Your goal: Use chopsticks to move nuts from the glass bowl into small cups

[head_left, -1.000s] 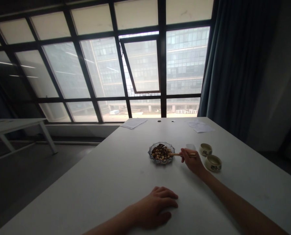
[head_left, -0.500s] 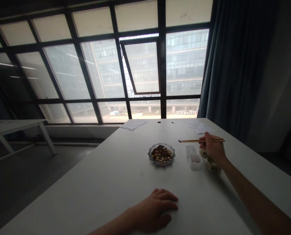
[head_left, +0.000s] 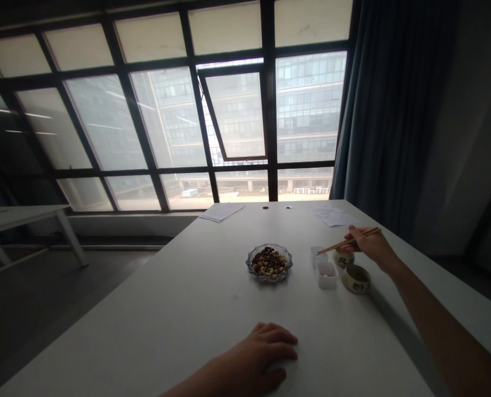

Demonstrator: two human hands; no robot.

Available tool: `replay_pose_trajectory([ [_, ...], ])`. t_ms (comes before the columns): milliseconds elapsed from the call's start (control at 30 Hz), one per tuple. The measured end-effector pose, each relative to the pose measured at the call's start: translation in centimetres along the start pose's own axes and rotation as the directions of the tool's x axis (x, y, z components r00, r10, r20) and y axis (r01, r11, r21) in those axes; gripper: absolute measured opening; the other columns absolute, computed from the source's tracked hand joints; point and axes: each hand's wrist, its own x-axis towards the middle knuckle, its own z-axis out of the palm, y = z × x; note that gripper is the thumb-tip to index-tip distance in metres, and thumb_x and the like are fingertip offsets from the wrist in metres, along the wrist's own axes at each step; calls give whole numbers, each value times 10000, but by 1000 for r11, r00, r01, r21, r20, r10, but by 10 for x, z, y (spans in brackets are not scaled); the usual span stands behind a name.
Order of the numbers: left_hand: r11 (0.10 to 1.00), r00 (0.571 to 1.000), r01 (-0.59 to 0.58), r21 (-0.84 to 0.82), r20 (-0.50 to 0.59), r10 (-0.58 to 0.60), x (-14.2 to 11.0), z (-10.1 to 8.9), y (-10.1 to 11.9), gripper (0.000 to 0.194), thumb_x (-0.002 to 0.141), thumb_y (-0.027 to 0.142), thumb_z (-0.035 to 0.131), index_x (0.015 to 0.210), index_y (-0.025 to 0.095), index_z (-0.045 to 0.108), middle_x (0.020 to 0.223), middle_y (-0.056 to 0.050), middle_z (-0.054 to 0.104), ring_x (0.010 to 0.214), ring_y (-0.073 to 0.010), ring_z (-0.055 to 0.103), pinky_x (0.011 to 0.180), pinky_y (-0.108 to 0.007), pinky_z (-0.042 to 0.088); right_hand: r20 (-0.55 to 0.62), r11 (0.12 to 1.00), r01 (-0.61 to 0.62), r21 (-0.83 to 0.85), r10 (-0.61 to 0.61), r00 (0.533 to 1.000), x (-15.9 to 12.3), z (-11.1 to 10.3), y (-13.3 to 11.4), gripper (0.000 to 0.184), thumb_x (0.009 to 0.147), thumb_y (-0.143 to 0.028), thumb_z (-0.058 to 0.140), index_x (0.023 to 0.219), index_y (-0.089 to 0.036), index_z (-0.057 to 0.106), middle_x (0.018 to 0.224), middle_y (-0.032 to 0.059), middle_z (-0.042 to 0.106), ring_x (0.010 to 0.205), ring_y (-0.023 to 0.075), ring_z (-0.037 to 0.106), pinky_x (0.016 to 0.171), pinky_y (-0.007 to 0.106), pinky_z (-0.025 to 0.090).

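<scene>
My right hand [head_left: 372, 244] is closed on a pair of wooden chopsticks [head_left: 344, 241]. Their tips point left and down, over the farther of two small white square cups [head_left: 316, 254], [head_left: 327, 274]. Two round ceramic cups [head_left: 343, 258], [head_left: 355, 278] stand just right of the white ones, below my hand. A glass dish of mixed nuts and beans [head_left: 269, 262] sits to the left of the cups. My left hand [head_left: 258, 359] lies flat on the white table [head_left: 187, 309], fingers stretched out, holding nothing.
Sheets of paper [head_left: 221, 212], [head_left: 332, 216] lie at the table's far edge. A dark curtain [head_left: 386, 110] hangs at the right beside the big window [head_left: 166, 110]. Another white table [head_left: 22, 220] stands at the left across the floor.
My right hand lifted the chopsticks out of the dish and carried them right, over the small cups; now their tips tilt down. My left hand stayed put.
</scene>
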Motion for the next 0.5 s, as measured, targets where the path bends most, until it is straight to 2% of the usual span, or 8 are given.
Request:
replay_pose_trajectory([
  [100, 1000, 1000, 7, 2, 6, -7, -1, -1, 1, 447, 907, 223, 652, 1334, 339, 592, 1474, -20, 570, 1373, -259, 501, 1198, -425, 308, -16, 999, 43, 14, -42, 999, -5, 1, -6, 275, 921, -306, 721, 695, -149, 714, 663, 119, 755, 526, 222, 742, 510, 266, 635],
  [200, 1000, 1000, 9, 4, 11, -9, 0, -1, 1, 445, 906, 220, 652, 1332, 335, 592, 1479, -22, 566, 1372, -259, 501, 1200, -424, 306, 3, 989, 144, 23, -144, 990, -15, 9, -12, 317, 899, -407, 753, 736, -137, 731, 678, 121, 758, 558, 223, 755, 529, 260, 638],
  [333, 1000, 1000, -11, 9, -1, 11, 1, 0, 0, 452, 892, 205, 655, 1324, 325, 595, 1466, -27, 576, 1358, -256, 514, 1187, -410, 326, 171, 962, 269, 40, -272, 947, -30, 34, -6, 475, 835, -615, 748, 787, -142, 751, 726, 115, 772, 614, 233, 769, 568, 281, 645],
  [500, 999, 1000, -3, 32, -1, 3, 1, 2, -2, 443, 898, 223, 657, 1324, 327, 595, 1454, -33, 585, 1354, -263, 517, 1175, -414, 345, 351, 952, 304, -25, -276, 895, -50, 69, 20, 515, 854, -666, 691, 845, -156, 764, 729, 105, 775, 669, 243, 775, 588, 287, 629],
])
